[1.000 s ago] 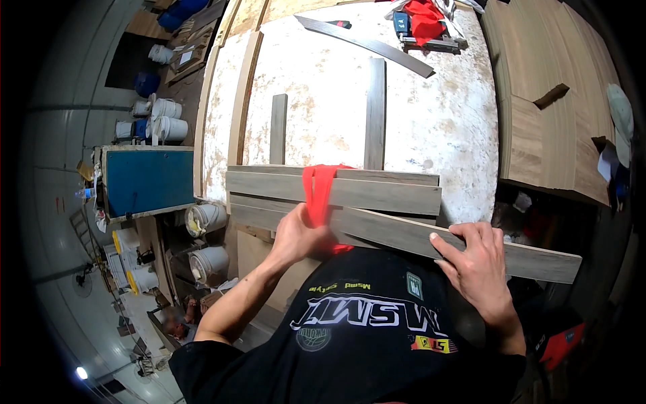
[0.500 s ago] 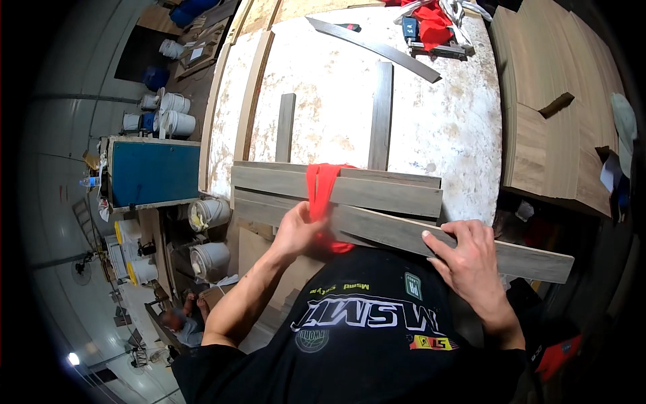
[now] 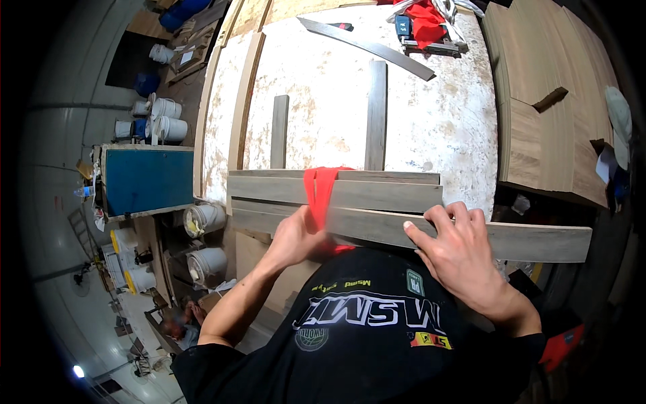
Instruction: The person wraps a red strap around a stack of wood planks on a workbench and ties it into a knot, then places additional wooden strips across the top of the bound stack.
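My left hand [image 3: 296,237] is closed round a red cloth strip [image 3: 323,183], at the near edge of the stacked grey-brown wooden strips [image 3: 383,193]. The cloth drapes over them, and a bit of it shows below my hand. My left fingertips are smeared by motion. My right hand [image 3: 457,249] grips a long grey-brown wooden strip [image 3: 538,241], thumb on the near face and fingers bent over the top edge. That strip reaches out to the right past the stack. Its left part runs behind my left hand, so where it ends is hidden.
Two more wooden strips [image 3: 377,114] lie lengthwise on the white-stained worktable [image 3: 330,87]. Beyond them are a metal bar [image 3: 367,47] and a clamp [image 3: 431,47] with red cloth. Stacked wood panels [image 3: 545,135] stand right; white buckets [image 3: 205,219] and a blue-topped table [image 3: 149,180] left.
The wooden strip in my right hand has shifted right, and its right end has risen, so it lies more level. My left hand stays on the red cloth.
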A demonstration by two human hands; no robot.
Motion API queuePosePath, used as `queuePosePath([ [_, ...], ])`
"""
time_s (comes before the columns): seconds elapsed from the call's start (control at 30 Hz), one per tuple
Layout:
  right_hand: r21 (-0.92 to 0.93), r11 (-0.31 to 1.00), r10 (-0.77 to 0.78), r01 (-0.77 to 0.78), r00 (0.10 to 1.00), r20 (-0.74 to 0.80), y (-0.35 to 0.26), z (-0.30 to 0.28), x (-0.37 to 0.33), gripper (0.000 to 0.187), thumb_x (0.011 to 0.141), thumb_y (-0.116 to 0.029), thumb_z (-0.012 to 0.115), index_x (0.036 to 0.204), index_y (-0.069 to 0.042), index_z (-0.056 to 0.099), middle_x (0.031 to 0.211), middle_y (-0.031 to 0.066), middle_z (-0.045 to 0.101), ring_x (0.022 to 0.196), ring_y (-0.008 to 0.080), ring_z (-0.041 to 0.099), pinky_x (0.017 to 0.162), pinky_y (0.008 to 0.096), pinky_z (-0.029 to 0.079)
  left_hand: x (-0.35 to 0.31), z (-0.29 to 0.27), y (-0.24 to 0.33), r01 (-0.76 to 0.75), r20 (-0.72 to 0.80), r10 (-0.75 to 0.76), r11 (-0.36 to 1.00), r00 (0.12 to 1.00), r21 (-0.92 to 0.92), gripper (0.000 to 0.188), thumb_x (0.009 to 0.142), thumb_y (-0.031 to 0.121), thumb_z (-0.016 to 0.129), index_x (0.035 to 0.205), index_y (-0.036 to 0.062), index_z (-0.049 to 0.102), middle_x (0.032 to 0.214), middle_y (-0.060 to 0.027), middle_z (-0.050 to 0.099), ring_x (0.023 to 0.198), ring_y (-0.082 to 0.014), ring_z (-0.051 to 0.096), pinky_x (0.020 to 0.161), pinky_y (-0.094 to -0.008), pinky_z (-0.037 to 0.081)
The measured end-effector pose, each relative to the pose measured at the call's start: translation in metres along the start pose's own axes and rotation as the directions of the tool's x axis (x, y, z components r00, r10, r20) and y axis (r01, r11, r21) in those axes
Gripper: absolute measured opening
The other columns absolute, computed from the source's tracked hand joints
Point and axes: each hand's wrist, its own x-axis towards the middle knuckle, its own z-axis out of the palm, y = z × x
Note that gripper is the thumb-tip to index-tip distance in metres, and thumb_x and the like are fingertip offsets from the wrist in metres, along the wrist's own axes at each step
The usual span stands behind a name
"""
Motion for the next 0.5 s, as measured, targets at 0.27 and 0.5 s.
queuePosePath([
  [0.27,0.085,0.996,0.026,-0.020,0.998,-0.062,0.006,0.021,-0.005,0.036,0.078,-0.014,0.074,0.113,-0.019,0.072,0.102,0.0052,0.059,0.092,0.0246,0.053,0.078,0.0405,0.037,-0.004,-0.005,0.014,-0.023,0.015,0.022,0.996,1.000,0.083,0.042,0.081,0.015,0.076,0.115,-0.0039,0.059,0.096,-0.0179,0.072,0.090,-0.0263,0.071,0.083,-0.0375,0.055],
  [0.5,0.159,0.983,0.101,-0.088,0.992,-0.071,-0.003,0.049,-0.029,0.046,0.073,-0.017,0.082,0.118,-0.020,0.070,0.110,0.0048,0.058,0.096,0.0250,0.051,0.081,0.0405,0.037,-0.006,0.001,0.014,0.000,-0.059,0.014,0.971,0.998,0.238,0.040,0.079,0.015,0.078,0.111,-0.0034,0.061,0.094,-0.0194,0.072,0.090,-0.0307,0.071,0.082,-0.0391,0.055],
])
